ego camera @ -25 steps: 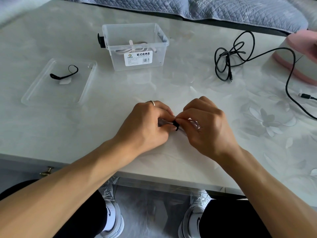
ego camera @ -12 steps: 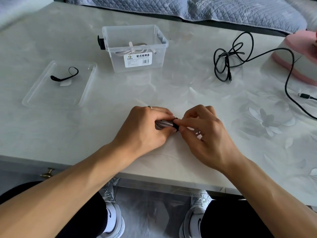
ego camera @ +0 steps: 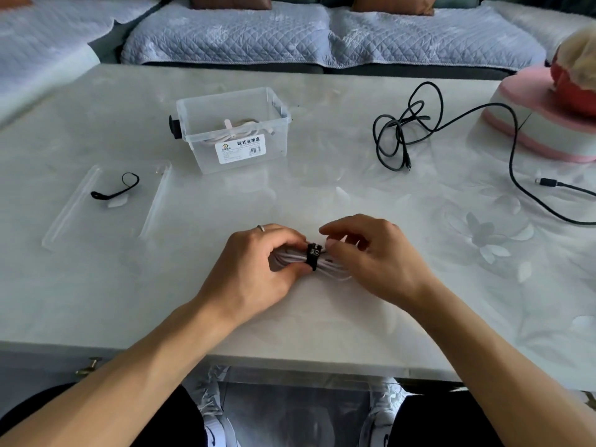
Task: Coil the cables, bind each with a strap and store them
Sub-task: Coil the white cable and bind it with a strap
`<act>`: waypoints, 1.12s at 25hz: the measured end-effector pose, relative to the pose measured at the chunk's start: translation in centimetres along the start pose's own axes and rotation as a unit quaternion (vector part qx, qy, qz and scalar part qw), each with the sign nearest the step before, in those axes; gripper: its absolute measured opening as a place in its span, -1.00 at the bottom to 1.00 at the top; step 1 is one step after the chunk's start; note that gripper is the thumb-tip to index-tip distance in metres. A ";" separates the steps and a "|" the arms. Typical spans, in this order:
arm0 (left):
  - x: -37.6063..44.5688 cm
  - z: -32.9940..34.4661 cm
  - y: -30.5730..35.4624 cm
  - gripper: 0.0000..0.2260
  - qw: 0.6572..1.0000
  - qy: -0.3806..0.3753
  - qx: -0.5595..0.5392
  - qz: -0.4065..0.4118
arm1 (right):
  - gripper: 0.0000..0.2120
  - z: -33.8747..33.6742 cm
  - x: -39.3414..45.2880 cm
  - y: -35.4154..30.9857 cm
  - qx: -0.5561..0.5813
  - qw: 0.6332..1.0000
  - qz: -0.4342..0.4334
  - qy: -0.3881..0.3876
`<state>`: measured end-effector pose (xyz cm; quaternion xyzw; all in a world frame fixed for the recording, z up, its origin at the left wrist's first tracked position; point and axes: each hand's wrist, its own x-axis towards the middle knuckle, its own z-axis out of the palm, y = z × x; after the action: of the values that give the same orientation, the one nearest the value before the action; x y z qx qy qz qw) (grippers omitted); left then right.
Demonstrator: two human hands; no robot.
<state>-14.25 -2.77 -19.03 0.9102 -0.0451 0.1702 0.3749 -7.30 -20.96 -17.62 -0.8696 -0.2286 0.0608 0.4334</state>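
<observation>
A coiled white cable (ego camera: 292, 257) lies on the table near the front edge, wrapped at its middle by a black strap (ego camera: 312, 255). My left hand (ego camera: 258, 264) grips the coil's left end. My right hand (ego camera: 375, 256) rests over the right end with its fingers loosely spread beside the strap. A clear storage box (ego camera: 233, 129) at the back holds another bound white cable (ego camera: 237, 129). A loose black cable (ego camera: 406, 130) lies tangled at the back right. A spare black strap (ego camera: 113, 190) sits on the clear lid (ego camera: 80, 204) at the left.
A pink and white object (ego camera: 541, 124) stands at the right edge, with the black cable running past it to a plug (ego camera: 546, 182). A sofa with quilted covers (ego camera: 290, 33) lies behind the table. My knees and shoes show below the table's front edge.
The strap now sits closed around the coil and is fully visible. My right hand's fingers have loosened and lifted off the strap. The camera has tilted up.
</observation>
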 end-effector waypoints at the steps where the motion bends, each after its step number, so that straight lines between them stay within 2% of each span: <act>1: 0.1 0.0 -0.1 -0.86 1.000 -0.003 0.002 0.001 | -0.80 -0.2 0.2 -0.2 -0.024 0.999 0.008 -0.032; 4: 0.4 -0.4 -0.5 -0.79 0.999 0.000 0.043 0.013 | -0.83 -0.4 0.6 -0.9 -0.032 0.996 0.023 -0.077; 6: 0.8 -0.8 -0.4 -0.81 0.998 -0.013 0.054 0.007 | -0.86 -0.3 0.5 -1.1 -0.046 0.996 0.019 -0.067; 8: 0.9 -1.2 0.2 -0.88 0.998 -0.040 0.029 -0.034 | -0.86 0.0 0.2 -1.2 -0.045 0.997 0.020 -0.054; 12: 0.9 -0.9 1.1 -0.87 0.997 -0.039 0.006 -0.074 | -0.78 0.1 -0.4 -1.3 -0.053 0.996 0.020 -0.067; 21: 1.1 -0.5 1.7 -0.96 0.993 -0.060 0.025 -0.098 | -0.82 0.3 -0.8 -1.0 -0.038 0.998 -0.002 -0.049; 24: 1.4 -0.6 1.6 -0.96 0.993 -0.031 -0.026 -0.111 | -0.78 -0.5 -0.1 -0.8 0.043 0.998 0.031 -0.026; 26: 1.5 -0.7 1.6 -0.93 0.994 0.023 -0.060 -0.084 | -0.71 -1.3 0.3 -0.9 0.111 0.990 0.063 -0.060; 28: 1.6 -1.0 1.7 -0.94 0.992 0.085 -0.077 -0.059 | -0.76 -1.6 0.3 -1.2 0.141 0.982 0.070 -0.102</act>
<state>-13.35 -3.22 -16.70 0.8619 0.0281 0.2205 0.4557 -6.92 -21.39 -15.69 -0.8026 -0.1993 0.2114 0.5210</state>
